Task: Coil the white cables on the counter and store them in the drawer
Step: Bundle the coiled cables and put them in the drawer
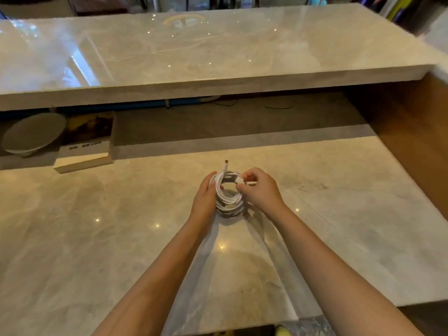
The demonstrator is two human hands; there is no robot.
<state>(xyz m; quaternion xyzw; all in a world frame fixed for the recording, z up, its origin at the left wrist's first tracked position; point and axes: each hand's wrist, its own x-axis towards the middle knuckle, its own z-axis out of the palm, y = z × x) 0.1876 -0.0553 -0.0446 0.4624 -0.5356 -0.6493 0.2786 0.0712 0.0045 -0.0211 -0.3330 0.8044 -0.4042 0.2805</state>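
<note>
The coiled white cable (229, 201) sits between the two hands, low over the glossy beige marble worktop (97, 238); whether it touches the surface is unclear. The left hand (205, 197) curls its fingers round the coil's left side, seemingly to stop the loops springing apart. The right hand (259, 187) pinches a loose end at the upper right, probably to tuck it in. A metal-tipped plug (226, 163) pokes up just beyond the hands. No drawer shows.
</note>
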